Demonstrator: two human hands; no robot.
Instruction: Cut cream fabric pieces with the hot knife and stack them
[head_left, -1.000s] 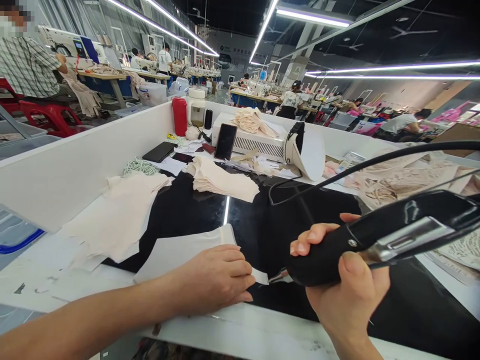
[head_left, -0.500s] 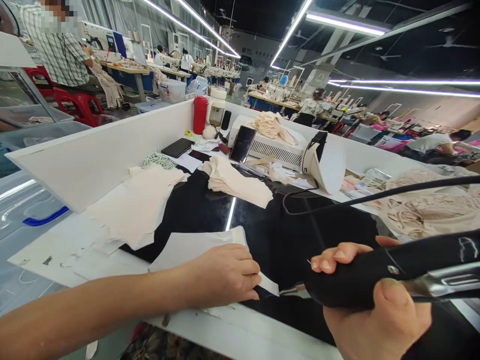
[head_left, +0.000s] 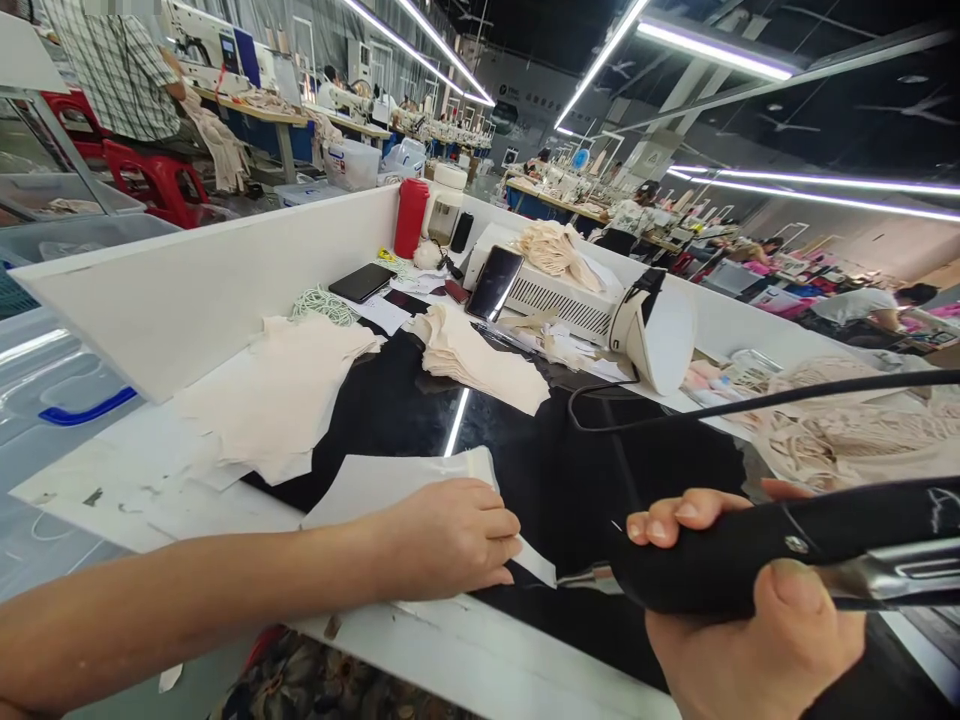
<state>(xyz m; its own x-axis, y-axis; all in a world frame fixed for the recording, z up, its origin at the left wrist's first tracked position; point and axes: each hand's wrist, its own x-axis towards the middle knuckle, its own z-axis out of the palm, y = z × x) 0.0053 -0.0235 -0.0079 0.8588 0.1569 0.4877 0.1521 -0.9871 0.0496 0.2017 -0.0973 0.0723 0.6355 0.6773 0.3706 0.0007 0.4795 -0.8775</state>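
My left hand (head_left: 454, 535) lies over a white sheet (head_left: 397, 475), its fingers curled together and pressing near the sheet's right edge. The fingertips' undersides are hidden. A cream strip (head_left: 480, 464) shows at the sheet's upper right corner. My right hand (head_left: 780, 620) is wrapped around a black corded hand tool (head_left: 697, 565), whose exact kind I cannot make out. Its narrow metal tip (head_left: 589, 581) points left and meets, or nearly meets, the sheet's lower right corner. Under both lies a glossy black work surface (head_left: 555, 490).
Cream fabric pieces (head_left: 292, 390) lie to the left, with another cream stack (head_left: 484, 360) behind the sheet. A phone (head_left: 495, 283) leans against a white slotted box (head_left: 559, 300). A white cone-shaped lamp (head_left: 656, 335) stands behind the tool's cord (head_left: 750, 405). White panels (head_left: 225, 290) border the table.
The camera view has shifted slightly. Both hands, the sheet and the tool keep nearly the same places, with the tip still at the sheet's corner.
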